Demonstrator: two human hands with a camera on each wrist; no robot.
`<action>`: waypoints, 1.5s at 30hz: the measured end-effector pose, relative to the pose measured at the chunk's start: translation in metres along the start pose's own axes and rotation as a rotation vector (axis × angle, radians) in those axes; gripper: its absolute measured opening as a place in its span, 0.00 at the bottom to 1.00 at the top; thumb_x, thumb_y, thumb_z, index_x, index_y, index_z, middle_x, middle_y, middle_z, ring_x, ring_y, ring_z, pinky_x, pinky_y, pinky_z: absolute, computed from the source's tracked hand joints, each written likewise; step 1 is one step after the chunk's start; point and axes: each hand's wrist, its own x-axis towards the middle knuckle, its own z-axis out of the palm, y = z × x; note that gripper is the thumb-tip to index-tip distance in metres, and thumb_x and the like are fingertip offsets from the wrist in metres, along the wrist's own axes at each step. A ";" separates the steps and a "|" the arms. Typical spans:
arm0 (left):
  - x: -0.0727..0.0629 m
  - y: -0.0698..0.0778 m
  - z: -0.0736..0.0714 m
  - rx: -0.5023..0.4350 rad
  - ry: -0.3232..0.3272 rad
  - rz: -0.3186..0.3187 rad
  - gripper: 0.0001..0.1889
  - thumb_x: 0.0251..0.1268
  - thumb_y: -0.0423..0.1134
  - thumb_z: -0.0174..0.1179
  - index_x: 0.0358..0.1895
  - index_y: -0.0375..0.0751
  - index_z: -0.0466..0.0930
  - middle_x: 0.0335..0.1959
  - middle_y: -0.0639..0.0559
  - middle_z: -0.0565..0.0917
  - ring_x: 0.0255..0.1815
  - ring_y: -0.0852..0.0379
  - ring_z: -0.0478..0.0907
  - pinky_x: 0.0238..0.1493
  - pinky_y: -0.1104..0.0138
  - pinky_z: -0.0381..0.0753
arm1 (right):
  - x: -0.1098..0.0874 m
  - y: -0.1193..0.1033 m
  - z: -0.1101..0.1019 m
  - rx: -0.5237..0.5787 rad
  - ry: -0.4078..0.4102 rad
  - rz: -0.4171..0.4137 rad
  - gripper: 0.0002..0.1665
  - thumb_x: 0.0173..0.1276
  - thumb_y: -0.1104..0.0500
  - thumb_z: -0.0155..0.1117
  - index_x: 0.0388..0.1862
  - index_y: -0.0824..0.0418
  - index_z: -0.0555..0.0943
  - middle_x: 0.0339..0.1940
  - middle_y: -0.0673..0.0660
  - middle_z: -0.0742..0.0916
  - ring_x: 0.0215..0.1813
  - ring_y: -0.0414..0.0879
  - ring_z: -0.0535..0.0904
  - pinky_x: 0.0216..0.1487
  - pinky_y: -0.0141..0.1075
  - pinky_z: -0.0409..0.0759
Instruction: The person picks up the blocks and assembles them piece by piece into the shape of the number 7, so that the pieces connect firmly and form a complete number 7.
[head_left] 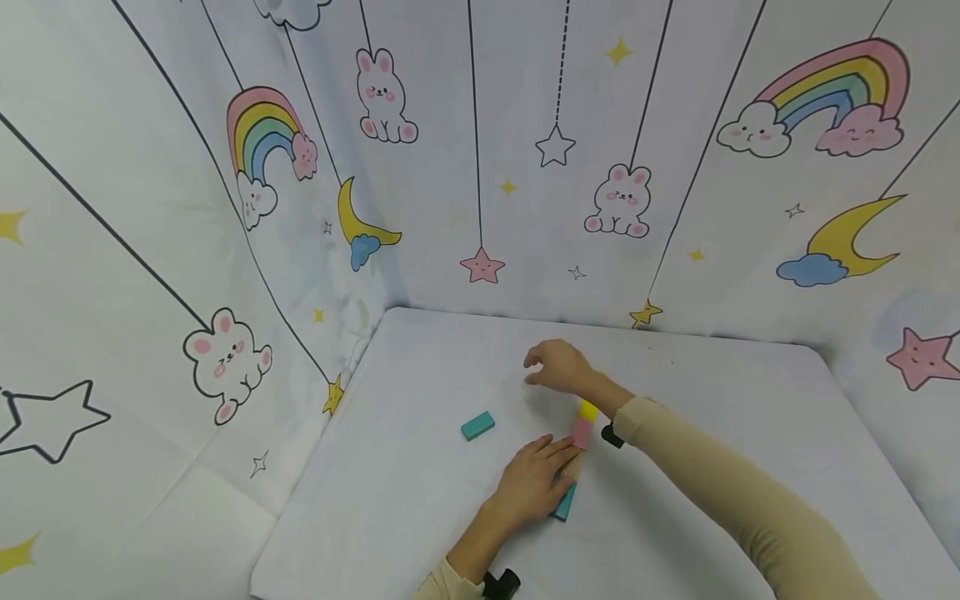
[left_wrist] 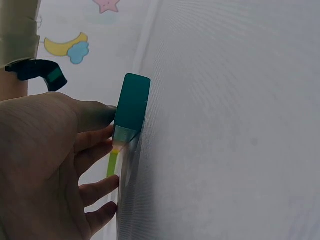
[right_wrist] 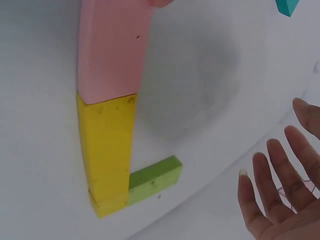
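Note:
A row of end-to-end blocks runs along the table: a teal block (head_left: 564,506), a plain wooden block (head_left: 573,467), a pink block (head_left: 582,432) and a yellow block (right_wrist: 107,155). My left hand (head_left: 528,483) rests against the row's left side, fingers extended, thumb by the teal block. In the right wrist view a green block (right_wrist: 156,179) lies at an angle against the yellow one's far end; my right arm hides it in the head view. My right hand (head_left: 558,367) hovers over the table beyond the row, fingers loosely bent, holding nothing.
A loose teal block (head_left: 477,426) lies on the white table (head_left: 405,375), left of the row. A cloth backdrop (head_left: 435,192) printed with rabbits, stars and rainbows stands behind the table and along its left side. My right forearm crosses over the row's far end.

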 end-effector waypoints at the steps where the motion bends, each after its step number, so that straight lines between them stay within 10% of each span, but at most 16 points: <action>1: 0.000 0.000 0.000 -0.002 0.004 0.003 0.25 0.78 0.47 0.58 0.74 0.48 0.75 0.74 0.55 0.76 0.75 0.47 0.71 0.76 0.56 0.69 | 0.000 -0.004 0.001 0.000 -0.007 -0.018 0.17 0.66 0.52 0.78 0.50 0.57 0.90 0.52 0.57 0.90 0.52 0.51 0.85 0.56 0.50 0.86; 16: -0.002 -0.004 0.003 0.034 0.063 0.060 0.24 0.78 0.47 0.59 0.72 0.46 0.78 0.72 0.54 0.78 0.74 0.51 0.73 0.78 0.59 0.67 | -0.006 -0.051 0.025 -0.002 -0.192 -0.232 0.22 0.66 0.53 0.78 0.58 0.55 0.87 0.56 0.50 0.88 0.57 0.51 0.83 0.58 0.45 0.84; 45: -0.004 0.001 -0.003 0.000 0.029 0.001 0.23 0.79 0.48 0.57 0.70 0.44 0.79 0.68 0.54 0.81 0.74 0.49 0.73 0.76 0.58 0.69 | -0.006 -0.060 0.060 -0.080 -0.261 -0.292 0.20 0.65 0.54 0.79 0.56 0.50 0.88 0.52 0.44 0.88 0.51 0.39 0.83 0.53 0.34 0.82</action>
